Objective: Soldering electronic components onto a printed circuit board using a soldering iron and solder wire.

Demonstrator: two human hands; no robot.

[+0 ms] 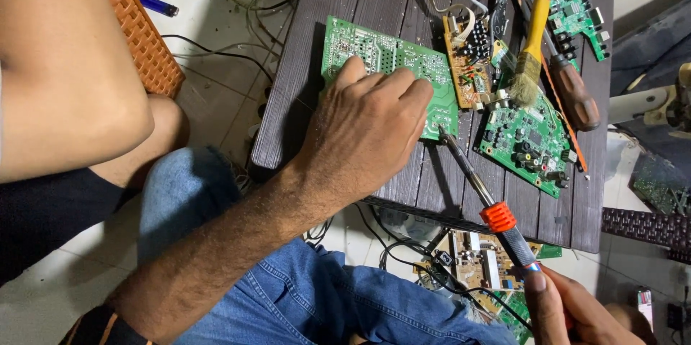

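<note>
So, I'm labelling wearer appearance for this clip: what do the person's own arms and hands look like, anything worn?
Both are bare: no gloves, rings or watch visible. The left hand has a hairy forearm, with a dark sleeve edged in orange at the elbow. Only part of the right hand shows, at the frame's bottom edge.

Green circuit board (374, 57) flat on the dark table; orange-collared soldering iron (479, 190) slanted, tip at its edge.

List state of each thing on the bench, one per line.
left hand: palm down, pressing on the large green circuit board
large green circuit board: flat on the dark table, partly covered
right hand: gripping the soldering iron handle
soldering iron: tip at the board's lower right edge
brush: lying loose across the other boards
screwdriver: lying on the table, unheld
dark table: cluttered with boards and wires
</note>
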